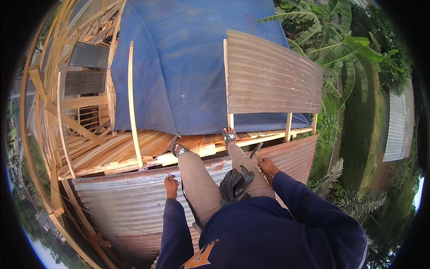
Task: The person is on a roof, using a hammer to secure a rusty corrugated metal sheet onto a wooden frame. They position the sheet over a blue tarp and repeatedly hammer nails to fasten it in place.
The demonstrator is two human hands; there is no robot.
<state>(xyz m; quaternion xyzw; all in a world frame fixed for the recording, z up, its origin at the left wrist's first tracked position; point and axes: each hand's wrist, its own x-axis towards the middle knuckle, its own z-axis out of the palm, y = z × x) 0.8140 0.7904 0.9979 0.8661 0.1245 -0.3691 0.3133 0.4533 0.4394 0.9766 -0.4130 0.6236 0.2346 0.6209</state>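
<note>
My right hand (268, 167) is closed round the light handle of what looks like a hammer (256, 149), its dark head near my right thigh. My left hand (170, 186) is held out beside my left knee over a corrugated metal sheet (121, 197). Its fingers are pinched together, with a tiny pale bit at the tips too small to name. Between my thighs hangs a black plastic bag (236, 183). My sandalled feet (230, 136) rest at the edge of wooden boards (154, 142).
Past my feet spreads a blue tarp (192, 58). A rusty corrugated sheet (273, 74) leans on upright posts at the right, beside banana leaves (345, 49). Another upright post (133, 103) stands left of my feet. Timber framing (53, 112) rises at the far left, with ground far below.
</note>
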